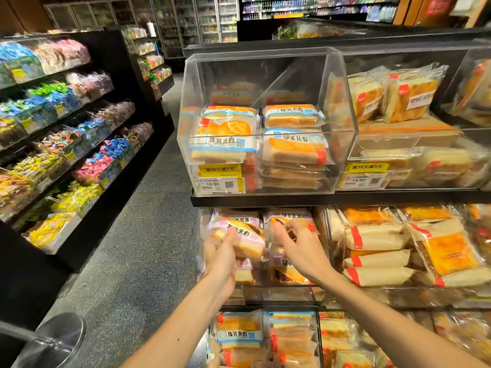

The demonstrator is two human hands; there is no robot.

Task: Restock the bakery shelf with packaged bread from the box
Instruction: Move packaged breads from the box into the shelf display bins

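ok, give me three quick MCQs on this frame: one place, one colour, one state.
1. The left hand works at which tier? A top; B middle; C bottom.
2. Label band on the front packets in the top acrylic bin? A blue; B green; C black.
3. The left hand is: A open and empty; B gripping a purple-labelled packet; C flat on the floor.

Answers: 1 B, it is below the top acrylic bin and above the lowest packets. 2 A, blue bands cross the wrappers. 3 B, its fingers curl round the packet.
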